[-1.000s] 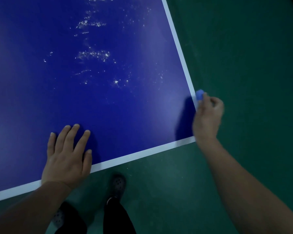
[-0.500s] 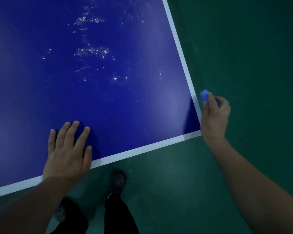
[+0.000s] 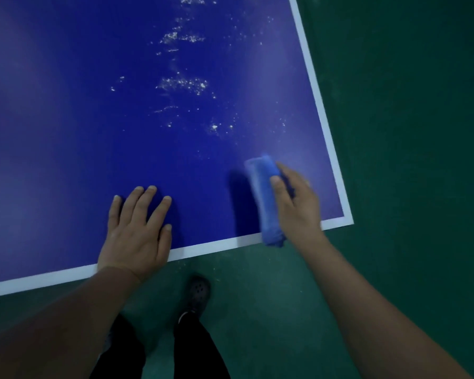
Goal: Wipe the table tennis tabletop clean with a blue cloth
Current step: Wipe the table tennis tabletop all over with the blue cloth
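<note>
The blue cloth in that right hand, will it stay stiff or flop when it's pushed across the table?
Probably floppy: the blue cloth droops past the table edge below the right hand. It is rolled, so it may unroll or bunch. It looks light, held by thumb and fingers alone.

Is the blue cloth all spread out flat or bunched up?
Bunched up. The blue cloth is a long narrow roll in the right hand, its lower end hanging past the tabletop's white edge.

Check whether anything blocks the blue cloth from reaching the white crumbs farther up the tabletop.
Nothing visible does. The blue cloth, held by the right hand, has bare tabletop between it and the white crumbs.
</note>
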`<action>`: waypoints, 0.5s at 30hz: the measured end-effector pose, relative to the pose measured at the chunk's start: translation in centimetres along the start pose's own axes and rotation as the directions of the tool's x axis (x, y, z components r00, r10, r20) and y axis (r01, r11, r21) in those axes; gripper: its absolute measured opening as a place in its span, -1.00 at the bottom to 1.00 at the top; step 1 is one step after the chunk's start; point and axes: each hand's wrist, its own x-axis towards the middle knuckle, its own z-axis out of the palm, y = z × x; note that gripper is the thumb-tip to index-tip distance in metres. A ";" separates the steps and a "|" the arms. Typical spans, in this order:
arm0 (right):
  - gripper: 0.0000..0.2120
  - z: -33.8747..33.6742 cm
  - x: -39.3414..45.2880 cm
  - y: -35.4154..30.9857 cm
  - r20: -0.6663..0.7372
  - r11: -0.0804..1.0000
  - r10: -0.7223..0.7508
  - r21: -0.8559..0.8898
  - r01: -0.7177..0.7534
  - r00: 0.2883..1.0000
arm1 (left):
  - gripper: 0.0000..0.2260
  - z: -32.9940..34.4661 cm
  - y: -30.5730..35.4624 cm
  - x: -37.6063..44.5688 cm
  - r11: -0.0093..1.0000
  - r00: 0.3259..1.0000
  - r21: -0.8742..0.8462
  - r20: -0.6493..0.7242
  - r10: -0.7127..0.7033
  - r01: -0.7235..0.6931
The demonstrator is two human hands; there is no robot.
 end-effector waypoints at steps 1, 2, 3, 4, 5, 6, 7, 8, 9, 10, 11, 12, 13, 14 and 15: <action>-0.70 1.2 -0.3 -0.9 0.113 0.996 0.026 0.077 -0.035 0.993 | -0.48 -0.1 0.0 -0.1 1.000 1.000 -0.005 0.003 -0.002 0.002; -0.72 1.9 -0.3 -1.4 0.166 0.992 0.055 0.105 -0.073 0.985 | -0.48 -0.1 -0.1 -0.1 1.000 1.000 -0.010 0.005 -0.005 0.005; -0.70 2.1 0.0 -1.5 0.139 0.992 0.088 0.074 -0.099 0.986 | -0.48 -0.2 -0.3 -0.1 1.000 1.000 -0.013 0.008 -0.005 0.005; -0.69 1.8 0.3 -1.2 0.035 0.995 0.102 -0.003 -0.102 0.994 | -0.48 -0.2 -0.4 -0.1 1.000 1.000 -0.019 0.012 -0.003 0.003; -0.67 1.3 0.3 -0.8 -0.113 0.991 0.104 -0.076 -0.113 0.988 | -0.48 -0.3 -0.4 -0.2 1.000 1.000 -0.031 0.014 -0.002 0.003; -0.66 0.9 0.0 -0.6 -0.220 0.987 0.084 -0.112 -0.111 0.972 | -0.49 -0.3 -0.5 -0.2 0.999 1.000 -0.050 0.013 -0.007 0.007; -0.63 0.9 -0.6 -0.7 -0.243 0.988 0.035 -0.138 -0.070 0.969 | -0.49 -0.4 -0.5 -0.2 0.997 1.000 -0.075 0.009 -0.012 0.013; -0.57 1.3 -1.3 -1.1 -0.171 0.981 -0.012 -0.195 -0.021 0.985 | -0.50 -0.4 -0.6 -0.2 0.995 1.000 -0.101 0.002 -0.014 0.014; -0.49 2.0 -2.0 -1.5 -0.041 0.959 -0.028 -0.283 0.015 0.999 | -0.50 -0.6 -0.6 -0.2 0.992 1.000 -0.128 -0.007 -0.013 0.012; -0.41 2.7 -2.7 -1.6 0.082 0.926 -0.008 -0.376 0.038 0.997 | -0.50 -0.7 -0.6 -0.3 0.988 1.000 -0.157 -0.021 -0.014 0.011; -0.37 3.3 -3.1 -1.7 0.159 0.898 0.026 -0.438 0.047 0.987 | -0.51 -0.9 -0.7 -0.3 0.983 0.999 -0.186 -0.037 -0.018 0.011; -0.40 3.5 -3.2 -2.0 0.173 0.891 0.045 -0.453 0.039 0.984 | -0.51 -1.1 -0.8 -0.5 0.978 0.998 -0.209 -0.052 -0.024 0.013; -0.47 3.5 -3.1 -2.4 0.158 0.903 0.043 -0.428 0.029 0.986 | -0.52 -1.3 -0.9 -0.6 0.975 0.997 -0.220 -0.064 -0.032 0.017; -0.55 3.3 -3.1 -2.7 0.152 0.927 0.024 -0.372 0.035 0.988 | -0.52 -1.6 -1.2 -0.8 0.975 0.997 -0.219 -0.073 -0.040 0.023; -0.61 3.2 -3.3 -3.0 0.165 0.957 0.006 -0.287 0.043 0.986 | -0.53 -1.8 -1.7 -1.0 0.977 0.996 -0.212 -0.080 -0.045 0.027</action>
